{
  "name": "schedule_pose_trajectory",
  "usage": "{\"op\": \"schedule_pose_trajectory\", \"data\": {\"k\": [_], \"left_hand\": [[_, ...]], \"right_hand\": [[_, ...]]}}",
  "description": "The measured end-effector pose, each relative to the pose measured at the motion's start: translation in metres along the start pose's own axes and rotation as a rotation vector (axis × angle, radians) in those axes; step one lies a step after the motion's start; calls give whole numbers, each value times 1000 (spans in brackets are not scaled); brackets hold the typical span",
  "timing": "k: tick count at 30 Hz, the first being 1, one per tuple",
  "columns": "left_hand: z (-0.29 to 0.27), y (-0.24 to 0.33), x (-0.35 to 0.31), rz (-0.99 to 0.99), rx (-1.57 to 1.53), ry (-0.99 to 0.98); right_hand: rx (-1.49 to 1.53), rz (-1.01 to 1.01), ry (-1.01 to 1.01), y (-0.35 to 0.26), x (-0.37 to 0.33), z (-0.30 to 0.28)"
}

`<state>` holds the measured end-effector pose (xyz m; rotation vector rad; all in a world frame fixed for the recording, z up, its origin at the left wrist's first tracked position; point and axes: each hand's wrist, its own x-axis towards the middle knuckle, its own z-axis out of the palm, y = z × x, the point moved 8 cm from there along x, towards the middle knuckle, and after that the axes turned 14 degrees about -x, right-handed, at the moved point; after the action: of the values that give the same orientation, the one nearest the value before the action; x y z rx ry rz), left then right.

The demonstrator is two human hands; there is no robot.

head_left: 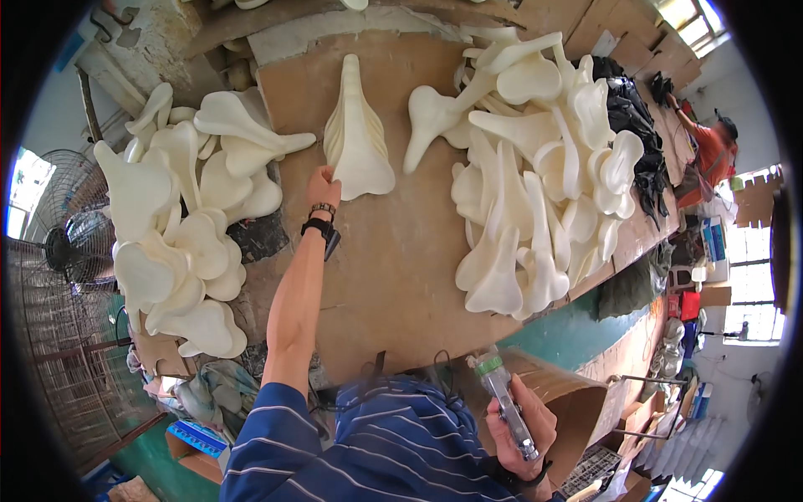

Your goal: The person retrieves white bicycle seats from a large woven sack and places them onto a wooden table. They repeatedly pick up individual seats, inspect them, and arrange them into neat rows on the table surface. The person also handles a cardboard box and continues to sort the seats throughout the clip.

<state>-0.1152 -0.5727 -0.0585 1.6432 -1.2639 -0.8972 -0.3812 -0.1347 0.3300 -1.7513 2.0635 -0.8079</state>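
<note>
A neat stack of cream foam bicycle saddle pads lies at the middle of the board-covered table, narrow noses pointing away from me. My left hand is closed at the left edge of the stack's wide end; its fingertips are partly hidden. Close to my body on the right, my right hand is wrapped round a slim grey hand tool with a green band near its upper end. The tool's exact kind is unclear, and its far end is blurred. It is held apart from the pads.
Loose heaps of similar pads lie at left and right. Brown cardboard covers the tabletop. Black plastic bags lie beyond the right heap. A caged fan stands left. Another person in orange is at far right.
</note>
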Motion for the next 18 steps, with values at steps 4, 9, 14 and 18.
{"op": "schedule_pose_trajectory", "data": {"k": [4, 9, 14, 18], "left_hand": [[7, 2, -2, -15, 45, 2], [-6, 14, -8, 10, 124, 35], [-59, 46, -67, 81, 260, -59], [-130, -41, -123, -117, 424, -166]], "right_hand": [[24, 92, -167, 14, -8, 11], [44, 79, -214, 14, -11, 15], [45, 33, -161, 12, 0, 15], [47, 33, -242, 17, 7, 23]]}}
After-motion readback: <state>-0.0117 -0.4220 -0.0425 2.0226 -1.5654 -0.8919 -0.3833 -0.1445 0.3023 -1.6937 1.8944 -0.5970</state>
